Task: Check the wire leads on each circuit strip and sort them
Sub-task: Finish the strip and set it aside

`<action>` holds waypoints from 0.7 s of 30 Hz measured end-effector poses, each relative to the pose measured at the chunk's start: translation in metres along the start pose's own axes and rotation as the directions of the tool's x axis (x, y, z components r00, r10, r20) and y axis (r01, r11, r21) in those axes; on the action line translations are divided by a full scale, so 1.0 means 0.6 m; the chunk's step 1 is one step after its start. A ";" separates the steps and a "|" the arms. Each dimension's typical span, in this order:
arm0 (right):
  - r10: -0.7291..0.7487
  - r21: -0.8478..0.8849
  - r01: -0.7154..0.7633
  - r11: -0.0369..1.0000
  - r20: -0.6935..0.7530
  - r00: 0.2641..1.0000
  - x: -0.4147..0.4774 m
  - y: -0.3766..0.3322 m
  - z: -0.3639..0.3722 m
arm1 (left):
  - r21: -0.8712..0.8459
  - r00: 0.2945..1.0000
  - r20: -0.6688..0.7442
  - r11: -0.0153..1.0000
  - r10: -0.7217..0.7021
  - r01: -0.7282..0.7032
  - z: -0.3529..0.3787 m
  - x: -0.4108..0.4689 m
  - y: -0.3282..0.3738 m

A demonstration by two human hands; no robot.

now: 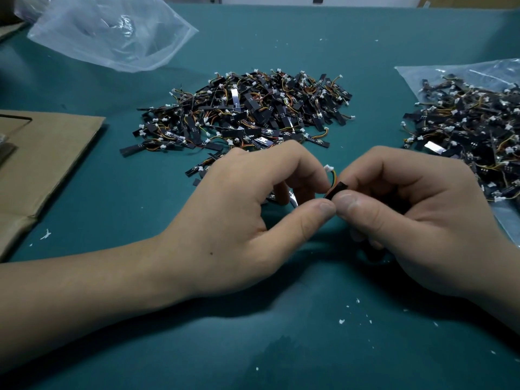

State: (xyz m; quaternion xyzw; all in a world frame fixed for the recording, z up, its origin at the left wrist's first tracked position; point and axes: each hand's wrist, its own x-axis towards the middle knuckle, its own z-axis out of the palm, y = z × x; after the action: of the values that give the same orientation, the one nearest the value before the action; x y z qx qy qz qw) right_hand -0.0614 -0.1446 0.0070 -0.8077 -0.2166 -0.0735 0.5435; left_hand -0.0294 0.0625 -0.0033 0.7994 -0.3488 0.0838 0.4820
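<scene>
Left of the big middle heap of black circuit strips with orange and yellow leads (247, 114), a flat brown cardboard sheet (42, 153) lies on the teal mat (281, 333). A clear, crumpled plastic bag (112, 32) sits beyond the heap to its left.

Just in front of the heap, the left hand (239, 209) curls in, its thumb and forefinger pinching the lead end of one black circuit strip (336, 190). The right hand (408, 209) pinches the same strip between thumb and forefinger, and the two thumb tips almost touch.

Only a short stretch of the strip shows between the hands. Its long axis seems to run across the view, rising slightly to the right into the right hand. The leads climb from its left end, away from the person, to a small white plug (328, 167).

Right of the middle heap, well apart, a second heap (464, 128) rests on another clear bag.

Which heap is checked I cannot tell. Both are large, so much sorting likely remains.
</scene>
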 end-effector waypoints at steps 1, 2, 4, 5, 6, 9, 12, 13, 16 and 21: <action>0.005 -0.002 -0.005 1.000 0.006 1.000 0.000 0.000 0.000 | 0.004 1.000 0.008 1.000 -0.002 0.002 -0.002 0.000 0.004; 0.012 -0.002 -0.012 1.000 0.012 1.000 0.000 0.000 0.000 | 0.010 1.000 0.016 1.000 -0.007 0.007 -0.004 0.001 0.008; 0.028 0.009 -0.028 1.000 0.026 0.999 0.000 0.001 -0.001 | 0.038 0.999 0.037 0.999 -0.011 0.010 -0.008 0.002 0.012; 0.034 0.013 -0.034 0.999 0.032 0.999 0.000 0.001 -0.001 | 0.060 0.999 0.043 0.998 -0.009 0.007 -0.009 0.003 0.014; 0.036 0.011 -0.037 0.999 0.036 0.999 0.000 0.001 -0.001 | 0.077 0.999 0.046 0.997 -0.005 0.002 -0.011 0.004 0.015; 0.035 -0.006 -0.035 0.999 0.036 0.999 0.000 0.002 0.000 | 0.082 0.998 0.048 0.996 0.031 -0.035 -0.016 0.007 0.015; 0.029 -0.016 -0.028 0.999 0.043 0.999 0.001 0.000 0.000 | 0.043 0.997 0.051 0.997 0.061 -0.063 -0.018 0.007 0.011; 0.027 -0.023 -0.025 0.999 0.052 0.998 0.001 -0.001 0.000 | 0.033 0.996 0.046 0.997 0.072 -0.074 -0.017 0.007 0.009; 0.027 -0.017 -0.025 1.000 0.084 0.996 -0.001 -0.001 -0.003 | 0.022 0.995 0.021 0.995 0.093 -0.093 -0.009 0.004 -0.001; 0.030 0.006 -0.031 1.000 0.068 0.997 -0.001 -0.001 -0.005 | 0.000 0.998 0.014 0.998 0.067 -0.067 0.001 0.003 -0.014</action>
State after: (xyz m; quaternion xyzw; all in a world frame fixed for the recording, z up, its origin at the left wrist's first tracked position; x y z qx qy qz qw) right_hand -0.0618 -0.1469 0.0085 -0.8109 -0.2227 -0.0370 0.5399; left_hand -0.0227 0.0637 -0.0087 0.7880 -0.3787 0.0941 0.4761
